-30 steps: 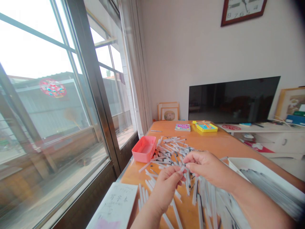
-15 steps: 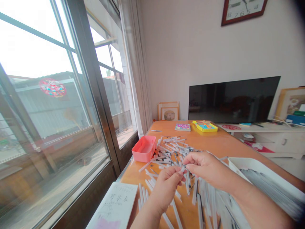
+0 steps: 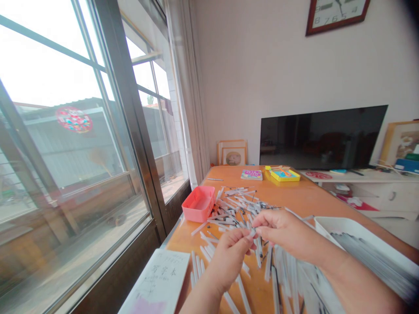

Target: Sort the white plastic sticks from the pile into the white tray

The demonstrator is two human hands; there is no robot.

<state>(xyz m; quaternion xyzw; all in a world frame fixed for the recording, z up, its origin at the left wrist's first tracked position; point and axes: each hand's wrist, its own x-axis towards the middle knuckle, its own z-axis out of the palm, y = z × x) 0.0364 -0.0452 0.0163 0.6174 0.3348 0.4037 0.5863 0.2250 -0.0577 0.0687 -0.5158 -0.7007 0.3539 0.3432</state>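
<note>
My left hand [image 3: 229, 255] is closed on a translucent white pen barrel [image 3: 252, 233], mostly hidden by the fingers. My right hand [image 3: 273, 224] meets it at the barrel's far end, thumb and fingertips pinched there. Whatever small part the right fingertips may hold is too hidden to name. Just beyond both hands lies a loose heap of pen parts [image 3: 234, 203], clear tubes mixed with black pieces. More clear barrels [image 3: 288, 270] are spread below the right forearm, and several [image 3: 197, 267] lie left of my left wrist.
A pink plastic box [image 3: 199, 214] stands left of the heap. On the right, a white tray [image 3: 322, 222] holds many thin grey sticks [image 3: 366, 248]. A notebook [image 3: 157, 283] lies at the near left. Farther back are a small book [image 3: 251, 175] and a yellow box [image 3: 284, 178].
The view has shifted very slightly. Both hands stay together on the barrel, with only a tiny movement of the right fingertips.
</note>
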